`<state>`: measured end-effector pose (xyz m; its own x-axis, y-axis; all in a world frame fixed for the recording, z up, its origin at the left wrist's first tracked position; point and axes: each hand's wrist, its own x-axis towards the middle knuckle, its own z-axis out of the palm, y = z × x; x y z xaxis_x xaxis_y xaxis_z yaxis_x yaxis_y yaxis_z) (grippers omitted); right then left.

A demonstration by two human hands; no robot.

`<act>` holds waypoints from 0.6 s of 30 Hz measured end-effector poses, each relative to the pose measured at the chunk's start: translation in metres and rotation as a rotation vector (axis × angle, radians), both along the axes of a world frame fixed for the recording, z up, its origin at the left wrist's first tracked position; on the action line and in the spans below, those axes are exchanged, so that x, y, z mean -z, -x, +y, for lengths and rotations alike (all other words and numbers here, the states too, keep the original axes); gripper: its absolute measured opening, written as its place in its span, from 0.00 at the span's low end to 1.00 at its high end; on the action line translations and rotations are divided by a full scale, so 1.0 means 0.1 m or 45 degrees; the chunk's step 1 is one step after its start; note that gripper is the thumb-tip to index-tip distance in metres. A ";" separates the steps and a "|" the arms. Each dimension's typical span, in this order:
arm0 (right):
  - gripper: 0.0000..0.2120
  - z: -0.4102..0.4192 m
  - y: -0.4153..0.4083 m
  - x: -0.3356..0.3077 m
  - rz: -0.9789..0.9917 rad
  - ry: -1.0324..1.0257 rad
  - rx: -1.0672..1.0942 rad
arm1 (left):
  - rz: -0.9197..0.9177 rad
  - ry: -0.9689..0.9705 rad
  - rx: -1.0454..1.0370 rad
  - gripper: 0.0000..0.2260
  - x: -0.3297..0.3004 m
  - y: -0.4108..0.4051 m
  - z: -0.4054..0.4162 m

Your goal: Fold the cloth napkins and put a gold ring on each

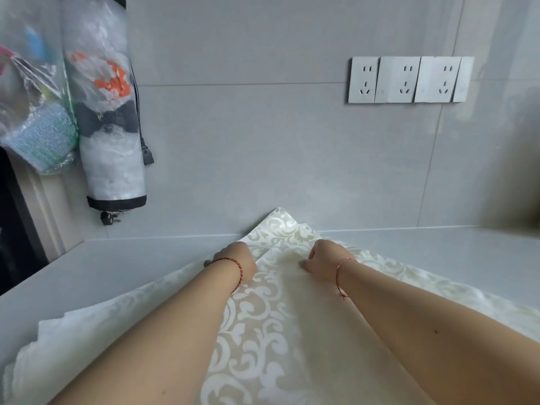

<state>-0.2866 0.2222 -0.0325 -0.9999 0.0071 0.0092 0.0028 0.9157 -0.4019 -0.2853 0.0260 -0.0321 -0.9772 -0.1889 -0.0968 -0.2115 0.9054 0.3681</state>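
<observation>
A cream napkin [263, 317] with a white scroll pattern lies spread on the grey counter [117, 264], its far corner riding up the wall. A plain-sided flap is folded over its middle. My left hand [236, 258] rests with curled fingers on the cloth at the flap's left edge. My right hand [324, 260] sits at the flap's right side, fingers curled down onto the fabric. Whether either hand pinches the cloth is hidden by the knuckles. No gold ring is in view.
The tiled wall stands just behind the napkin. A row of sockets [409, 80] is on the wall upper right. At left hang a tube-shaped holder stuffed with bags [108, 112], a plastic bag with a sponge [38, 127] and a black plug [147, 156].
</observation>
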 end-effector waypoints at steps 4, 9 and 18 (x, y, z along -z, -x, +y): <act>0.13 0.03 -0.01 0.03 0.014 0.021 -0.053 | 0.093 -0.119 0.023 0.08 0.08 0.01 0.04; 0.08 0.11 0.03 0.12 0.161 0.247 -0.108 | 0.226 -0.253 0.012 0.06 0.14 -0.07 0.02; 0.12 0.13 0.00 0.07 0.183 0.591 -0.276 | 0.414 -0.671 0.194 0.08 0.16 -0.08 -0.01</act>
<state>-0.2870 0.2357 -0.0398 -0.9679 -0.1633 0.1910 -0.2513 0.6147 -0.7476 -0.2776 0.0247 -0.0486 -0.9845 -0.0530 0.1670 0.1029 0.5965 0.7960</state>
